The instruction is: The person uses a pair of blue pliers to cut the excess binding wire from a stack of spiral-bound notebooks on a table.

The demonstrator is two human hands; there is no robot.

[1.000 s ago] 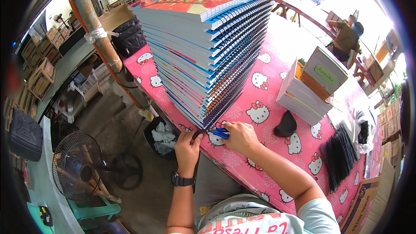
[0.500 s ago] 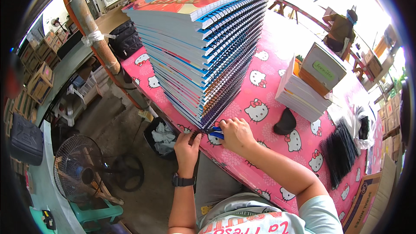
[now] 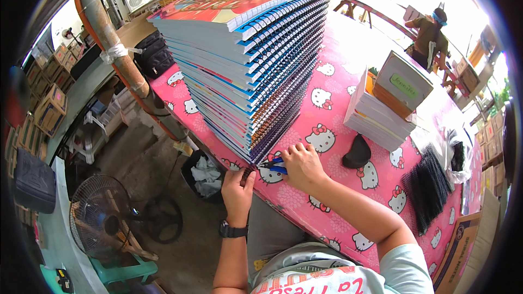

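At the edge of the pink table [image 3: 297, 201], beside the tall book pile [image 3: 210, 49], the left hand [image 3: 236, 193] pinches what may be a dark coil [image 3: 247, 174]. The right hand [image 3: 305, 167] holds blue pliers [image 3: 279, 169] near it. It looks like coil-fixing; next calls for a careful squeeze.

Black fan [image 3: 111, 224] near green stool [image 3: 128, 270]; boxes [image 3: 52, 110], probably cardboard, left.

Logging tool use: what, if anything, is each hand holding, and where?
The right hand grips blue-handled pliers by the handles; the left hand pinches a dark coil, but which part is unclear.
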